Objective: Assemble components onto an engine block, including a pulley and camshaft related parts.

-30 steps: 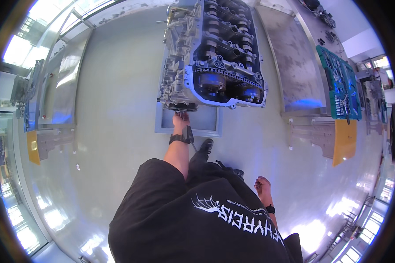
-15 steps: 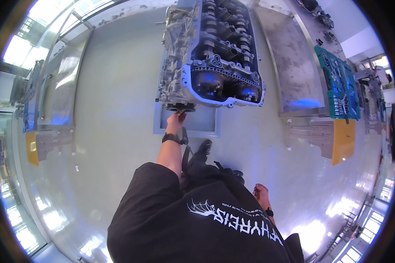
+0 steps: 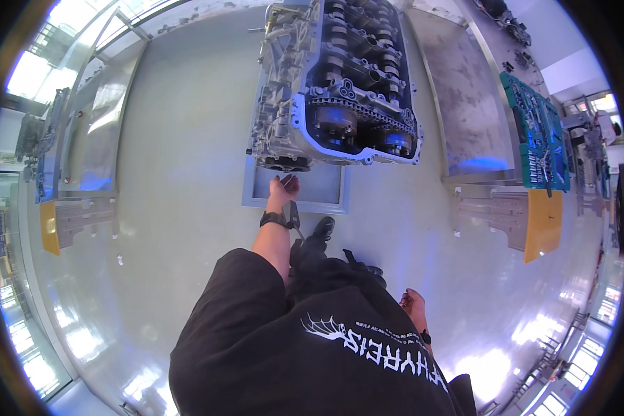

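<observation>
A metal engine [image 3: 284,111] with its top uncovered stands ahead of me, showing camshafts, a timing chain [image 3: 367,111] and two round cam sprockets [image 3: 336,121]. Low on its near end sits a dark round pulley [image 3: 284,164]. My left hand [image 3: 284,187] is just below that pulley, open, its fingers spread and seemingly apart from it. Down by my right side, my right hand [image 3: 413,305] hangs with curled fingers, away from the engine; whatever may be inside them is hidden.
Under the engine is a grey tray-like stand base [image 3: 336,201]. To the right stands a metal bench [image 3: 457,90], with a green tool case [image 3: 537,132] full of sockets beyond it. Another metal bench [image 3: 100,132] is at left. My shoe [image 3: 324,227] is near the base.
My left hand has drawn back slightly from the pulley, and its fingers have spread. The engine sits slightly differently in view. My right hand stays by my side.
</observation>
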The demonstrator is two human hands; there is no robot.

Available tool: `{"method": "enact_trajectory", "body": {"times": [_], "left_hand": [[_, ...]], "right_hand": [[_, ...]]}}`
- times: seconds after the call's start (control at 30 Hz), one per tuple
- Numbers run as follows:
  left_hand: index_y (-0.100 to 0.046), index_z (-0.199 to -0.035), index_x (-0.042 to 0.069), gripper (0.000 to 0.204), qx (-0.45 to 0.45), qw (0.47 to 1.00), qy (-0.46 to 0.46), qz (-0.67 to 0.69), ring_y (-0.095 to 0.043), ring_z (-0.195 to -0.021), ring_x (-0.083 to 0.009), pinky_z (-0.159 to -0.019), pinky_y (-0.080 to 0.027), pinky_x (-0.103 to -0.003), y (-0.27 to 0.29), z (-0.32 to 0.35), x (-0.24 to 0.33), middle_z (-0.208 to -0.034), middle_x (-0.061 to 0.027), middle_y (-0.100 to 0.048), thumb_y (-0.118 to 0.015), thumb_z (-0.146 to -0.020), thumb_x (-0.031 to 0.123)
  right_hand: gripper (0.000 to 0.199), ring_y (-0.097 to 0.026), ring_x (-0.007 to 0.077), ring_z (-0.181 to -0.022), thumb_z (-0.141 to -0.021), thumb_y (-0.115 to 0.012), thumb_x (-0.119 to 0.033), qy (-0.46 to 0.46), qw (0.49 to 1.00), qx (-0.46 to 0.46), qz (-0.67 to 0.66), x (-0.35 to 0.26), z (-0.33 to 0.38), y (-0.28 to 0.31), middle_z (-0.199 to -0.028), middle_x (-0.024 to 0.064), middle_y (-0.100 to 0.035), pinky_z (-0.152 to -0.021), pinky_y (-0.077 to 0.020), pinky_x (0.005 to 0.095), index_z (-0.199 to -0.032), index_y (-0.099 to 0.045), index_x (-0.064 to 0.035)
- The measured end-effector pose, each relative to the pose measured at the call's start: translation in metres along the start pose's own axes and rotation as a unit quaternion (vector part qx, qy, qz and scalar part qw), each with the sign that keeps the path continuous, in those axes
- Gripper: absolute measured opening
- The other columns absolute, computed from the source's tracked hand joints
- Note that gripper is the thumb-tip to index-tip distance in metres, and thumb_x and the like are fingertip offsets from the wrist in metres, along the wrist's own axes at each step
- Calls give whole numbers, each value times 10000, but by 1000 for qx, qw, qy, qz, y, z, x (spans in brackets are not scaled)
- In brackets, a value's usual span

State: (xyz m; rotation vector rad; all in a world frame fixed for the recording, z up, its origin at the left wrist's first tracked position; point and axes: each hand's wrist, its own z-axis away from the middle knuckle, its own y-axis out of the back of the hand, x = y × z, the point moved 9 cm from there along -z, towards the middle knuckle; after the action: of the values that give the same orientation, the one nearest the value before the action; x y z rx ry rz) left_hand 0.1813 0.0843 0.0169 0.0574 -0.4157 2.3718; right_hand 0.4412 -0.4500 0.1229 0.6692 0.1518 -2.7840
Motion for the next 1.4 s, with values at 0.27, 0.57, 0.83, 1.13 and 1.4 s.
{"method": "enact_trajectory", "body": {"times": [0.27,0.57,0.83,1.13,1.4], "left_hand": [[-611,-886,-7,269,-226,971,17,-72,-502,-627,-160,-551,-421,-282,-21,-50,5,-707,-48,-568,-478,-943,220],[-594,-965,-10,192,-143,965,-216,-34,-610,-776,-218,-704,-522,-343,-28,-8,34,-842,-88,-624,-553,-779,-41],[-572,-920,13,382,-206,971,97,-76,-593,-732,-241,-671,-516,-379,-4,-50,-3,-802,-104,-604,-402,-1002,344],[-577,-841,15,154,-135,988,-37,-67,-608,-760,-225,-705,-535,-346,-24,-29,9,-848,-90,-623,-476,-939,77],[-613,-914,-11,168,-122,973,-188,44,-609,-824,-240,-795,-548,-350,-6,-16,53,-861,-85,-605,-497,-819,-86]], "right_hand": [[156,-533,170,-638,-836,-636,-158,5,999,-22,-36,-4,10,1,-750,56,-586,-623,-446,311,-940,-592,-50],[172,-535,180,-648,-838,-631,-175,20,999,-12,-46,2,7,7,-752,60,-586,-627,-442,320,-938,-591,-42],[165,-527,178,-647,-847,-613,-173,7,998,-36,-46,6,0,-6,-746,60,-577,-618,-435,319,-940,-585,-40],[163,-515,163,-647,-846,-616,-186,21,997,-33,-66,4,9,-6,-748,43,-565,-638,-429,310,-934,-582,-53],[153,-532,169,-649,-830,-634,-189,16,996,-57,-71,-4,5,-22,-751,50,-592,-619,-446,311,-907,-590,-64]]}}
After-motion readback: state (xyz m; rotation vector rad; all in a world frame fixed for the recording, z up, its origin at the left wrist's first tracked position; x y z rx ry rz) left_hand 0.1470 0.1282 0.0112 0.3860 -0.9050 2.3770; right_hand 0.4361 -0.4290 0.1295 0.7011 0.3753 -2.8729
